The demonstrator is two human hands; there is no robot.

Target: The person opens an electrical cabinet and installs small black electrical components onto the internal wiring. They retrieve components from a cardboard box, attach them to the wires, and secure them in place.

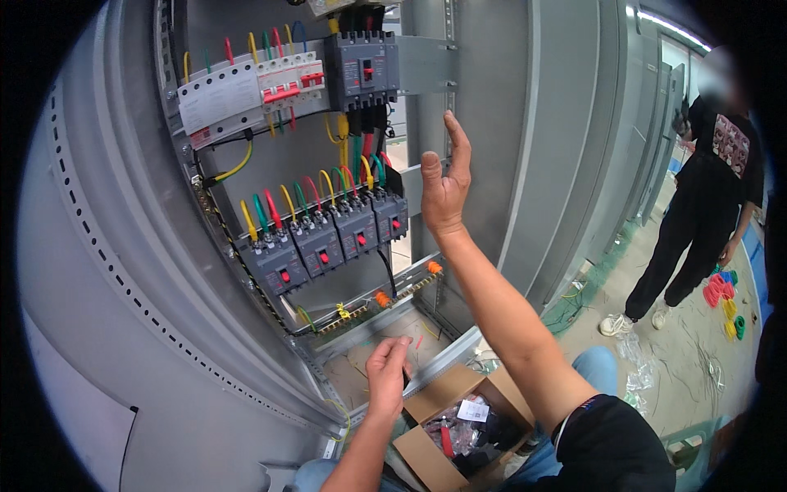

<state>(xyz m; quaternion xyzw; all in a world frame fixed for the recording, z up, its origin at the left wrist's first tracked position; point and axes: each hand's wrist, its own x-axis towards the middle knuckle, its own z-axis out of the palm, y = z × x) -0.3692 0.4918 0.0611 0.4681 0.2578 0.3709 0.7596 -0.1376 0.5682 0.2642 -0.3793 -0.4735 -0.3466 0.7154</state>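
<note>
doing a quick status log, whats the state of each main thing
left hand: curled, grip unclear
right hand: raised, open, empty
cardboard box: open, bagged parts inside
switchgear cabinet: open
upper molded-case circuit breaker: mounted, on/off unclear
lower molded-case circuit breakers: wired on top, on/off unclear

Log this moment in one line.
left hand: curled, contents unclear, near open carton | right hand: raised, open | lower breakers: four in row, wires on top

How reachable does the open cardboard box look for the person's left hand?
Probably yes: the left hand appears near the cardboard box, which stands open, with nothing visible between.
</note>
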